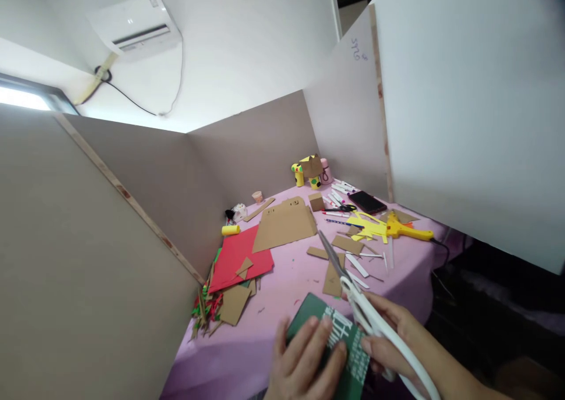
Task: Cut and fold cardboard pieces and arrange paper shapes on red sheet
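My left hand (304, 362) grips a dark green printed card piece (311, 307) with white lettering, fingers lying across its face. White-handled scissors (359, 307) are in my right hand (399, 335), their grey blades pointing up and away over the table. The blades look nearly together, and they stand apart from the green piece's edge. My right thumb is close to the right side of the green piece; whether it presses on it I cannot tell. Beyond the hands lie cut brown cardboard pieces (334, 275) and thin white strips (356, 265).
Red sheets (241, 253) and a large brown cardboard (286, 223) cover the left middle of the pink-covered table (278, 300). Scraps (233, 306) pile at left. A yellow glue gun (408, 230), phone (367, 202) and markers (338, 197) lie right. Partition walls (265, 141) enclose the table.
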Demonstrator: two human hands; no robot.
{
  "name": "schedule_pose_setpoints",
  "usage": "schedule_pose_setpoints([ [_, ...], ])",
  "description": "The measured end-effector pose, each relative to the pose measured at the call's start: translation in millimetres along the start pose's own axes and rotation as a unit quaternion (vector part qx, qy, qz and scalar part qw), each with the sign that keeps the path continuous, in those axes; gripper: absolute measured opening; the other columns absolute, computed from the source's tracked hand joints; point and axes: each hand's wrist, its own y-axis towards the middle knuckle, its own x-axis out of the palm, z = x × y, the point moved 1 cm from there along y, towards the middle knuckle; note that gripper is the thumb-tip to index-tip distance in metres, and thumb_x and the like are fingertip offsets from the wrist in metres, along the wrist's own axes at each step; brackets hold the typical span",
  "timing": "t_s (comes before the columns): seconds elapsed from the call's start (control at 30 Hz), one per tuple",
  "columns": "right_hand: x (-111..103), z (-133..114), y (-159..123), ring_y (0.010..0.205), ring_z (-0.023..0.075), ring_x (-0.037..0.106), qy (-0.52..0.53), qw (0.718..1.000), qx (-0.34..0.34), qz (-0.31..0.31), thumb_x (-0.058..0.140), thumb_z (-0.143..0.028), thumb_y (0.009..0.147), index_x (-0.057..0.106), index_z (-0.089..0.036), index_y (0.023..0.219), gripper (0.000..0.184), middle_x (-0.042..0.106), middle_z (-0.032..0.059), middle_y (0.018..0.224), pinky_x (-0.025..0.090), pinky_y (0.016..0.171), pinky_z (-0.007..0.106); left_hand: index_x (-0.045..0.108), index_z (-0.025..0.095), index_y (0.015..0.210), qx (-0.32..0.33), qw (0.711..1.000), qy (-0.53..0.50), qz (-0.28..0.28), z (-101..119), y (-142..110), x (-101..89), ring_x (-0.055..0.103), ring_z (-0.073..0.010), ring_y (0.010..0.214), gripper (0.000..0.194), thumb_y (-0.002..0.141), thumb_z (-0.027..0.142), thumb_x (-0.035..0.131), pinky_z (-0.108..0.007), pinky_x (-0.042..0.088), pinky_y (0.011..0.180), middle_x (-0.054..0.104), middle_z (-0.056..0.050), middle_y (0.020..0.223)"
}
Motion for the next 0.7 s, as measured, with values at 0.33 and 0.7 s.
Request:
schedule_pose_setpoints([
  [0.33,-1,19,12,0.058,0.013,0.052,-0.044,0.995,-0.081,0.036,0.068,-0.021,0.063,0.052,-0.016,0.114,0.054,0.06,0.0001,0.072,0.046,0.057,0.026,0.053,0.015,0.115,-0.444,0.819,-0.362,0.033,-12,10,33.3,0.061,-0.0301,0.1,0.061,0.069,0.053,0.061,-0.041,0.049,0.086,0.066,-0.015,0.106],
  [0.7,-5,38,11,0.057,0.0123,0.053,-0.098,0.991,-0.086,-0.028,0.063,-0.035,0.075,0.048,-0.018,0.125,0.055,0.059,-0.0001,0.073,0.047,0.055,0.024,0.058,0.014,0.093,-0.43,0.834,-0.33,0.103,-13,12,29.3,0.069,-0.0222,0.07,0.028,0.068,0.02,0.07,-0.033,0.055,0.07,0.069,-0.004,0.067],
])
